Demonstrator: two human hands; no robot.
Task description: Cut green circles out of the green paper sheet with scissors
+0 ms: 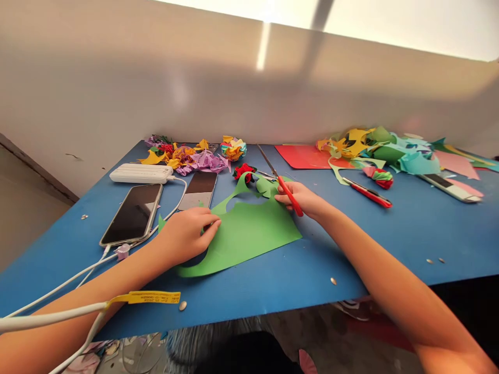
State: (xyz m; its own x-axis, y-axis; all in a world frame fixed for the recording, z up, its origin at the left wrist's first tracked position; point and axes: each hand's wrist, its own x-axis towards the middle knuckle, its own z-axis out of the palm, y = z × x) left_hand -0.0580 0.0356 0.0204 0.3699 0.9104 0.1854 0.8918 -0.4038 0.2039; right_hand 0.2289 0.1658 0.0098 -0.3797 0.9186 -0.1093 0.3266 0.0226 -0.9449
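A green sheet of paper [249,231] with curved cut-outs lies on the blue table. My left hand [191,234] is closed at its left side, thumb and fingers pinched on green paper; the fingers partly hide the hold. In my right hand [306,200] are red-handled scissors [289,195], blades pointing away over the table, above the sheet's far right corner. Just beyond the sheet sits a red and black crumpled paper flower [244,172]. Small cut green pieces [267,187] lie by the scissors.
Left stand a phone [132,214] on a white cable, a white power bank [141,173] and a second phone [198,189]. Crumpled paper flowers [210,161] line the back. Right are a red sheet [298,157], a red cutter knife [368,193], paper scraps [417,156] and another phone-like device [452,188].
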